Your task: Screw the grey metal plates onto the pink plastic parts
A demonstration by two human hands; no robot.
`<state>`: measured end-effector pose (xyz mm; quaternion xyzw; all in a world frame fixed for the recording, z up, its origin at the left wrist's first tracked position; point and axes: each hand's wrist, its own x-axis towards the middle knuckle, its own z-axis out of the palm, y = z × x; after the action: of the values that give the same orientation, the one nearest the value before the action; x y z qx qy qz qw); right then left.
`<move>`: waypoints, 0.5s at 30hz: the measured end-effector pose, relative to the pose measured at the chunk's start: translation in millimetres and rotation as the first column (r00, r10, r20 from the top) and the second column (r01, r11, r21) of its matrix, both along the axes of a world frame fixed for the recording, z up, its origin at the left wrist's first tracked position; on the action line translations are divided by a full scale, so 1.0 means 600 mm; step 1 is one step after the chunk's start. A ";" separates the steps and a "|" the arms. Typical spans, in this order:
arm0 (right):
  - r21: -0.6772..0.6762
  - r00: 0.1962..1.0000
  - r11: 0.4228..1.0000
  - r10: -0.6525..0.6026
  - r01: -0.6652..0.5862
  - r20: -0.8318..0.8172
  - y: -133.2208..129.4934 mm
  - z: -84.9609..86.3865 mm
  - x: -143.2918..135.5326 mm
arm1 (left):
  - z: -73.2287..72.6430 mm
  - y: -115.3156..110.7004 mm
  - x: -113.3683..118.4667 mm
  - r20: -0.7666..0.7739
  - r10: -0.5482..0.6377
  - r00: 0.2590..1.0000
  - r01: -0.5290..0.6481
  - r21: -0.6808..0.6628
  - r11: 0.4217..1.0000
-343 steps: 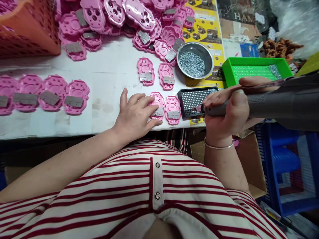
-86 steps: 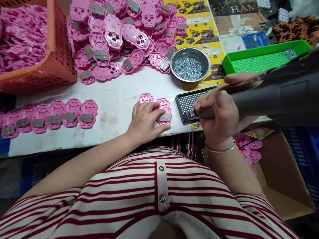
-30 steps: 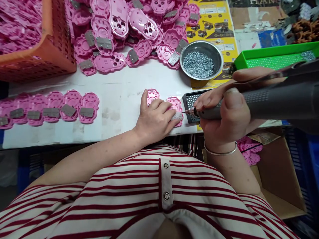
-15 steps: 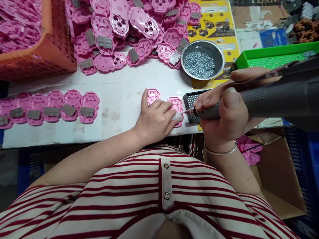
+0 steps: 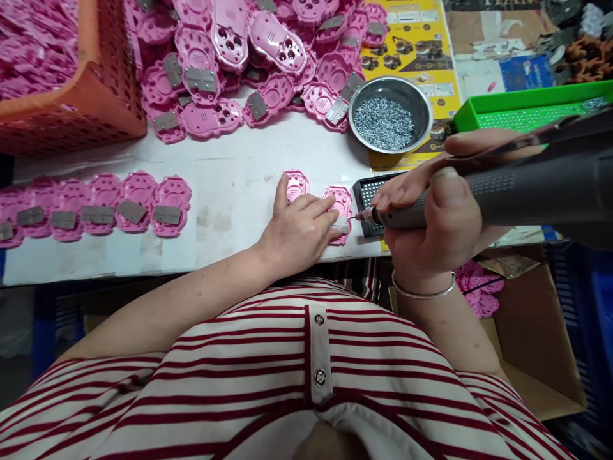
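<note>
- We work at a white bench (image 5: 239,191) crowded with pink plastic parts.
- Our left hand (image 5: 299,227) lies flat, fingers spread, pressing two pink shells (image 5: 341,206) at the near edge.
- Our right hand (image 5: 433,211) grips the electric screwdriver (image 5: 522,188); its bit meets the right shell's metal plate.
- A black screw tray (image 5: 366,191) sits just beside it.
- To the left, a row of plated shells (image 5: 119,207) appears finished.
- Farther off, a screw bowl (image 5: 390,115) and a large pile (image 5: 249,57) remain.
</note>
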<state>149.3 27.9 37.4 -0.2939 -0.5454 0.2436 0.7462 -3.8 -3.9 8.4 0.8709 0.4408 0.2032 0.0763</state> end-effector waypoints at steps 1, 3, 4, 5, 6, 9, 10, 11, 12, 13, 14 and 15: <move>0.002 1.000 1.000 -0.008 0.008 0.007 -0.001 0.002 0.000 | -0.001 0.001 -0.001 -0.006 -0.004 1.000 0.004 -0.004 1.000; -0.007 0.999 0.999 -0.032 0.032 0.026 -0.003 0.004 0.001 | -0.001 0.004 -0.003 -0.026 -0.019 0.999 0.018 -0.005 1.000; -0.004 0.999 0.999 -0.035 0.035 0.028 -0.003 0.006 0.001 | -0.001 0.006 -0.005 -0.037 -0.026 0.999 0.026 -0.005 1.000; 0.015 0.999 1.000 -0.028 0.028 0.020 -0.003 0.007 0.000 | -0.001 0.007 -0.006 -0.047 -0.034 0.998 0.034 -0.005 0.999; 0.037 1.000 0.999 -0.015 0.015 0.005 -0.003 0.008 -0.001 | -0.001 0.009 -0.007 -0.054 -0.043 0.998 0.043 -0.006 0.999; 0.072 1.000 0.997 0.008 -0.006 -0.030 -0.002 0.011 -0.003 | 0.003 0.016 -0.009 -0.059 -0.074 0.995 0.074 -0.010 0.997; 0.072 0.999 0.997 0.007 -0.004 -0.038 -0.002 0.013 -0.003 | 0.004 0.019 -0.009 -0.057 -0.092 0.994 0.091 -0.012 0.996; 0.072 0.999 0.997 0.008 -0.005 -0.038 -0.002 0.014 -0.002 | 0.005 0.021 -0.010 -0.052 -0.111 0.992 0.111 -0.015 0.994; 0.074 0.999 0.997 0.015 -0.013 -0.029 -0.002 0.015 0.000 | 0.005 0.024 -0.010 -0.047 -0.133 0.990 0.132 -0.015 0.991; 0.074 1.000 0.997 0.028 -0.027 -0.013 -0.002 0.015 0.002 | 0.005 0.026 -0.010 -0.040 -0.153 0.987 0.152 -0.012 0.988; 0.067 0.999 0.997 0.042 -0.042 0.009 -0.003 0.015 0.004 | 0.005 0.028 -0.011 -0.032 -0.169 0.985 0.169 -0.005 0.986; 0.054 0.999 0.997 0.047 -0.048 0.027 -0.004 0.014 0.006 | 0.005 0.029 -0.011 -0.024 -0.181 0.983 0.181 0.004 0.983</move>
<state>152.8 25.7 45.8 -0.2633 -0.5682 0.2425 0.7409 -10.4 13.4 11.5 0.9100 0.3601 0.1865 0.0868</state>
